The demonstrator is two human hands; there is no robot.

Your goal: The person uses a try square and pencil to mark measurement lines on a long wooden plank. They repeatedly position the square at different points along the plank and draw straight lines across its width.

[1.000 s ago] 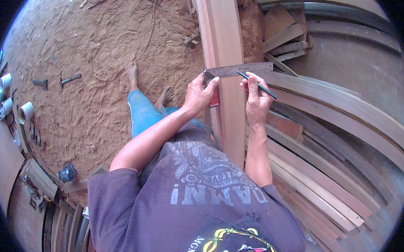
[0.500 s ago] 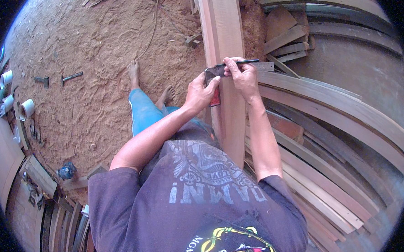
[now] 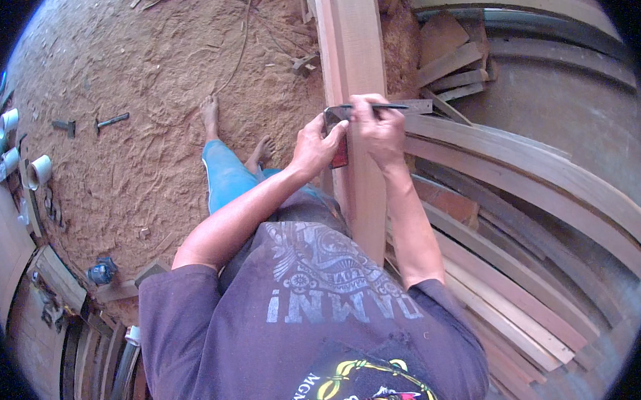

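Observation:
A long pinkish timber beam (image 3: 371, 197) runs away from my body. Across it lies a square (image 3: 418, 106), its metal blade sticking out past the beam's right edge. My left hand (image 3: 316, 142) grips the square's stock at the beam's left edge, thumb on top. In my right hand (image 3: 379, 132) a dark, thin pencil (image 3: 395, 107) is pinched nearly level along the blade; whether its tip touches the wood I cannot tell. Just below the left fingers, a small red item (image 3: 341, 155) shows against the beam's side, partly hidden.
Curved and straight planks (image 3: 529, 164) are stacked along the right. Wood offcuts (image 3: 455, 62) lie beyond them. On the sawdust-covered ground at left are a hammer (image 3: 112, 122), white cups (image 3: 40, 171) and a blue power tool (image 3: 102, 271). A cord (image 3: 244, 48) trails across the far ground.
My right hand has turned over and come down slightly, bringing the pencil lower against the square. The left hand keeps its hold in nearly the same place.

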